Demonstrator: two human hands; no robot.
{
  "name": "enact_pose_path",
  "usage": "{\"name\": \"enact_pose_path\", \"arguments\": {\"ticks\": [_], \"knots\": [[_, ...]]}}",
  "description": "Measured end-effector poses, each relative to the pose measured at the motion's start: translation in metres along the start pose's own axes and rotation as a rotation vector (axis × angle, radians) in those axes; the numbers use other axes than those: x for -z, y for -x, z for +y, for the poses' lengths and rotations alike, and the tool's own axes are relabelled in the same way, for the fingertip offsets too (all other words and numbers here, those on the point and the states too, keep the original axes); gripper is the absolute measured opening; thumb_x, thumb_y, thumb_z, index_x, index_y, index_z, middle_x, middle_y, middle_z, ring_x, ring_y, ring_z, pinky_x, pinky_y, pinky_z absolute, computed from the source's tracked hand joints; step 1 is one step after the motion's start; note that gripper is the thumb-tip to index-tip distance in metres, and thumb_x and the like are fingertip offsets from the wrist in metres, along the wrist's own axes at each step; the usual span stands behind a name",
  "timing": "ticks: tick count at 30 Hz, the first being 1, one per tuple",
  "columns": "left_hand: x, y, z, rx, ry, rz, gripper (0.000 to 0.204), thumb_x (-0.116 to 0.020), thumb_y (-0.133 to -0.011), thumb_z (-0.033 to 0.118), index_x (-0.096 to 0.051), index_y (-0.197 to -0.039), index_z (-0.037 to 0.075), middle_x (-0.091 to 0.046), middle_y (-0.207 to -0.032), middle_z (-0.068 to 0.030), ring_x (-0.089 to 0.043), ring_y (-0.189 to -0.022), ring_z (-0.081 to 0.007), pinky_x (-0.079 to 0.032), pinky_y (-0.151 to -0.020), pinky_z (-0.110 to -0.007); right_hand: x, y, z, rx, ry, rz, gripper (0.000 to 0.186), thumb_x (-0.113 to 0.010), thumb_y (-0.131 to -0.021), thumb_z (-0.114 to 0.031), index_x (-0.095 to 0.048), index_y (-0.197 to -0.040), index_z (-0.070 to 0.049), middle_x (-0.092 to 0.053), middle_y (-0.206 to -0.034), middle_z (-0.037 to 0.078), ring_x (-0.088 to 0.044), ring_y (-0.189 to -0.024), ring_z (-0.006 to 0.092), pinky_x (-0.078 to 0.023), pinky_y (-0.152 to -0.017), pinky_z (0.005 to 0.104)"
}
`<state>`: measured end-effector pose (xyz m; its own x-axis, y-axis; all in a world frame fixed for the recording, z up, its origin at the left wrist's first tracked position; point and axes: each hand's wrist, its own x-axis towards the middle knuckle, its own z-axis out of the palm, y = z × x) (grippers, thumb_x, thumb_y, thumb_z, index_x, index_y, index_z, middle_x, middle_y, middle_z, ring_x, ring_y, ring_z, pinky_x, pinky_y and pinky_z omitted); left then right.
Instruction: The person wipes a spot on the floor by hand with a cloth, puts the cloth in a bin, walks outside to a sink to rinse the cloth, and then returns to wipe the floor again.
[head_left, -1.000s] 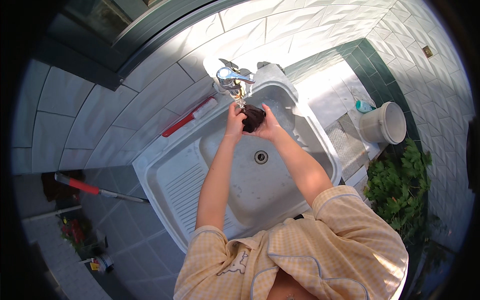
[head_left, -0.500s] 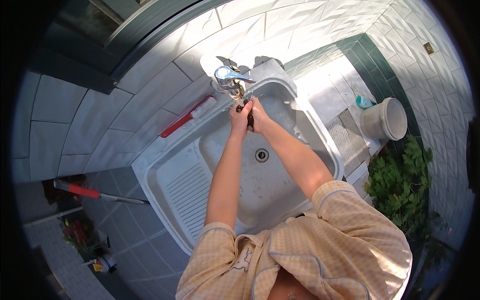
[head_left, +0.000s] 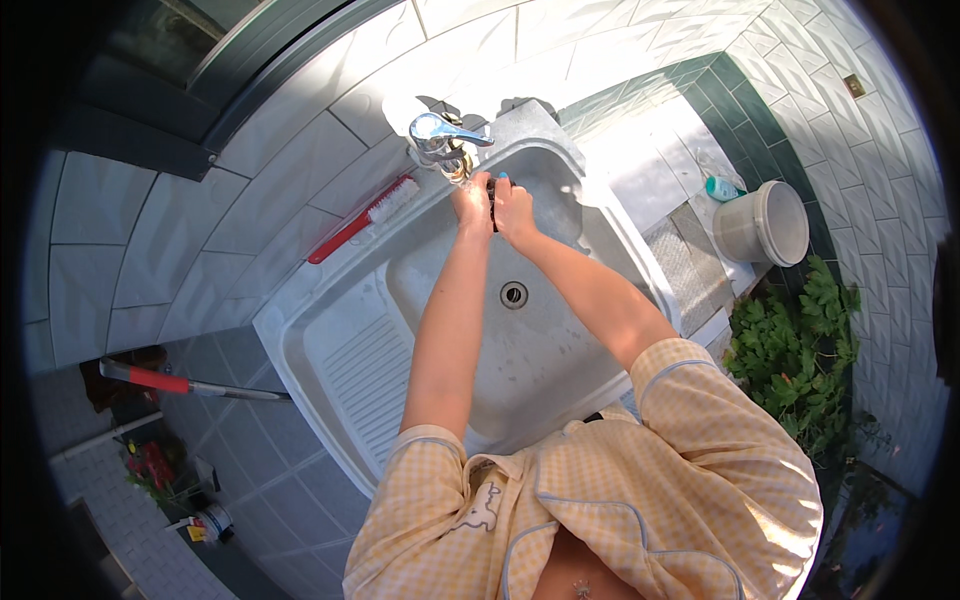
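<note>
Both my arms reach over the grey sink (head_left: 560,330) to just below the chrome tap (head_left: 445,130). My left hand (head_left: 471,206) and my right hand (head_left: 515,211) are closed from either side round a small dark object (head_left: 493,200). Fingers cover most of it, so its kind does not show. Behind my left hand, a red-handled brush (head_left: 345,236) with white bristles rests on the sink's back ledge. The round drain (head_left: 514,294) lies open in the basin, nearer to me than my hands.
A ribbed draining board (head_left: 365,370) forms the sink's left part. On the right ledge stand a whitish bucket (head_left: 760,225) and a turquoise bottle (head_left: 722,189), with a leafy plant (head_left: 795,335) nearer to me. A red-and-grey pole (head_left: 190,384) leans at the left.
My hands have shifted their hold on the dark object, the right hand now showing more of its back. The whole view has moved slightly, so the fixed things sit a little further left.
</note>
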<state>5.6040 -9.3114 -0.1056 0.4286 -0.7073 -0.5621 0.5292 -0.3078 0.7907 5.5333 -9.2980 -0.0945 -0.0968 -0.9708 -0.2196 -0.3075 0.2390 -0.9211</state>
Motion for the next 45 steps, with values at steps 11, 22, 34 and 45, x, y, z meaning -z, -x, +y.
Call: {"name": "enact_pose_path", "arguments": {"ticks": [11, 22, 34, 45], "knots": [[0.085, 0.012, 0.019, -0.433, -0.355, 0.131, 0.034, -0.056, -0.084, 0.031, -0.06, -0.077, -0.003, -0.06, -0.074, -0.0062, -0.052, -0.065, -0.0125, -0.042, -0.063, -0.027, 0.058, -0.014, 0.002, 0.018, 0.024, -0.396, 0.02, -0.055, -0.082, -0.018, -0.055, -0.093, -0.002, -0.056, -0.075, 0.005, -0.053, -0.062, 0.011, -0.047, -0.057, 0.0249], [0.082, 0.029, 0.02, -0.252, -0.346, -0.531, 0.065, -0.069, -0.066, 0.003, -0.036, -0.122, 0.007, -0.048, -0.115, -0.0049, -0.045, -0.108, -0.0189, -0.034, -0.094, -0.031, 0.05, -0.015, -0.082, 0.333, 0.236, -0.928, 0.022, -0.058, -0.077, -0.016, -0.06, -0.091, 0.0, -0.061, -0.078, 0.007, -0.052, -0.075, 0.0123, -0.041, -0.07, 0.0273], [0.061, 0.022, 0.055, -0.242, -0.236, -0.652, 0.02, -0.065, -0.076, 0.014, -0.057, -0.091, 0.005, -0.057, -0.086, 0.0017, -0.05, -0.079, -0.0067, -0.04, -0.071, -0.022, 0.122, -0.065, -0.117, 0.47, 0.59, -0.894, 0.022, -0.06, -0.075, -0.014, -0.061, -0.094, -0.004, -0.062, -0.086, 0.004, -0.054, -0.078, 0.011, -0.041, -0.072, 0.0254], [0.03, 0.036, 0.057, -0.321, -0.415, -0.599, 0.059, -0.068, -0.065, -0.004, -0.042, -0.118, 0.002, -0.058, -0.101, -0.0063, -0.055, -0.088, -0.0153, -0.044, -0.082, -0.03, 0.116, -0.043, -0.11, 0.687, 0.416, -0.822, 0.011, -0.06, -0.07, -0.005, -0.056, -0.081, -0.005, -0.056, -0.075, 0.003, -0.051, -0.074, 0.0118, -0.041, -0.07, 0.0256]]}}
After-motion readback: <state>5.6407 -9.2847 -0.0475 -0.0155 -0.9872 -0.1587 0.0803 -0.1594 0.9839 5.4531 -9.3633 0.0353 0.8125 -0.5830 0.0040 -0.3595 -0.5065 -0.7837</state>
